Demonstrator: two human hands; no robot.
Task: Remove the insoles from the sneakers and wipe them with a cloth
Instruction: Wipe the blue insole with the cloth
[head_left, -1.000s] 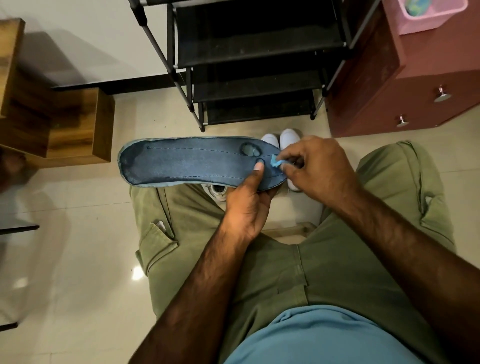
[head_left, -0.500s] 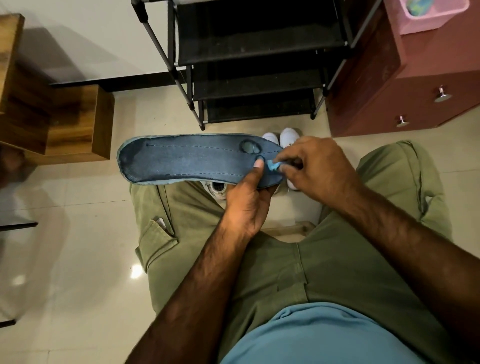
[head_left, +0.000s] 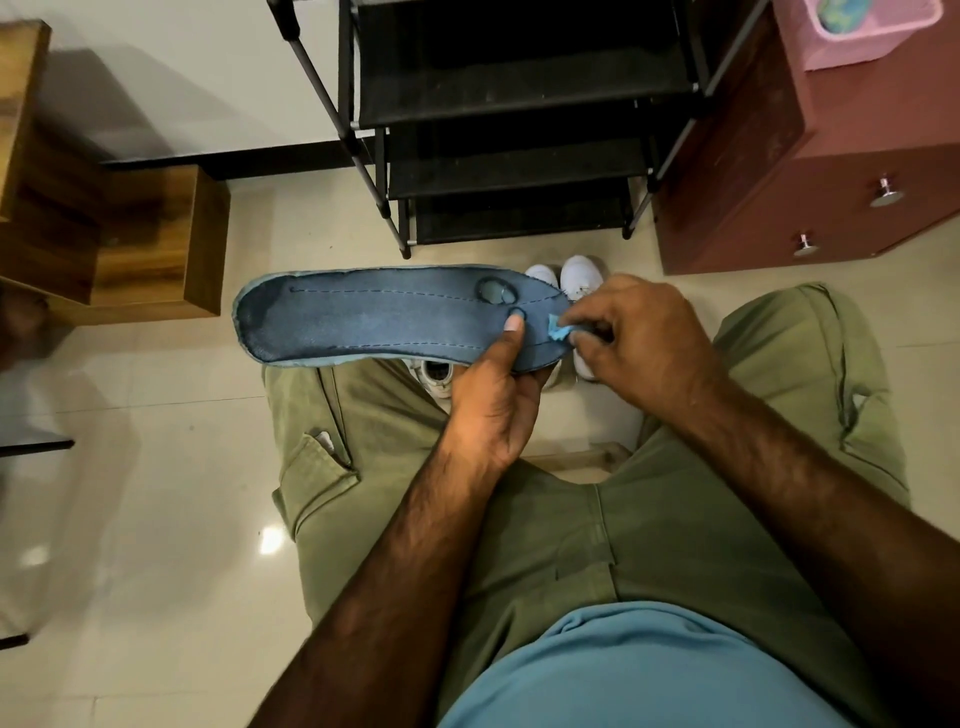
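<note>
Glossy cream tiled floor fills the frame; a pair of white sneakers stands on it at centre; a black shoe rack above them; a maroon cabinet upper right; a wooden unit upper left.

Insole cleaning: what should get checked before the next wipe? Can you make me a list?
1. The insole is out of the sneakers: ok, held above them.
2. The left hand grips the insole: ok, thumb on top.
3. The right hand has the cloth: ok, pinched in its fingers.
4. The cloth is at the insole: ok, at its right end.
5. Whole insole wiped: cannot tell.
6. Second insole out: cannot tell.
</note>
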